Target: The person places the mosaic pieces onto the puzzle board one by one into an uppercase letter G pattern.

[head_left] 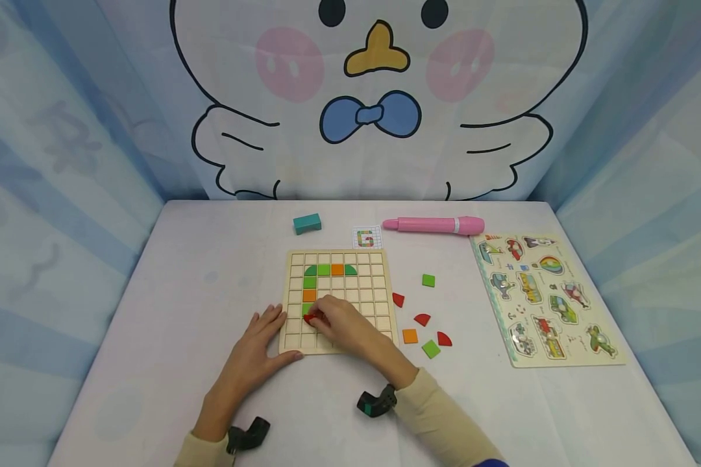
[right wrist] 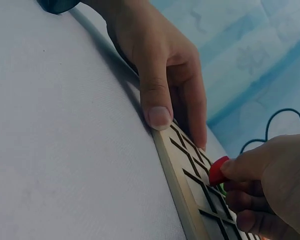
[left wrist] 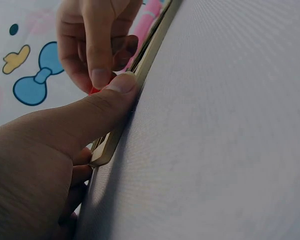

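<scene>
White-covered bench (head_left: 152, 363). On my feed, right hand (head_left: 346, 326) pinches red piece (right wrist: 217, 171) over gridded board (head_left: 368, 295); left hand (head_left: 254, 353), fingers outstretched, touches its edge.

The white tabletop (head_left: 152, 337) bears a wooden grid board (head_left: 374, 306), teal block (head_left: 307, 224), pattern card (head_left: 367, 237), pink pen (head_left: 432, 225), picture puzzle (head_left: 584, 361) and loose red, green and orange pieces (head_left: 410, 336).

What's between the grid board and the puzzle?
Head view shows three red wedges, two green squares and one orange square there, one wedge right by the board's edge.
</scene>
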Demonstrator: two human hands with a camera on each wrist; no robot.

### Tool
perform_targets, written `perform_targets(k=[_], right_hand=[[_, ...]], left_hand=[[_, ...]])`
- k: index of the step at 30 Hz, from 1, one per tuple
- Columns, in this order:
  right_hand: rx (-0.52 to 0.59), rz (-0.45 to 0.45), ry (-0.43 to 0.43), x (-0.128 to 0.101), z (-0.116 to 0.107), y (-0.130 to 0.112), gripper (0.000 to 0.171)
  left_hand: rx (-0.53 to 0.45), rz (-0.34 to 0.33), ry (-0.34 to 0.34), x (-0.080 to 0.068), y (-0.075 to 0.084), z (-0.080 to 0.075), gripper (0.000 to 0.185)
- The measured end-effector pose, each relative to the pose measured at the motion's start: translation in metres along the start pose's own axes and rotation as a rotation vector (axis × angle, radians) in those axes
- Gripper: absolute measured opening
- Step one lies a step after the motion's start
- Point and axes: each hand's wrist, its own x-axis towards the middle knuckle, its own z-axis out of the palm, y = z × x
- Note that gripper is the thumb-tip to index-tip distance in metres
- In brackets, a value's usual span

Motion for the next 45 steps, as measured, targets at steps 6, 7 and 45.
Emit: perform_targets(k=[6,7,45], right_hand=[[0.004,0.012,-0.002,0.0011,0.0039,-0.0023,0.017],[-0.005,0.012,0.0,0.001,0.0043,-0.0024,0.017],[-0.051,0.013,0.018,-0.002,0.0052,-0.0014,0.021]], left_hand=[[-0.01,0.011,0.005,-0.0002,-0.001,0.0002,0.088],[-0.01,0.012,0.006,-0.0002,-0.0011,0.0002,0.088],[-0.005,0.017,0.01,-0.0005,-0.0011,0.0001,0.088]])
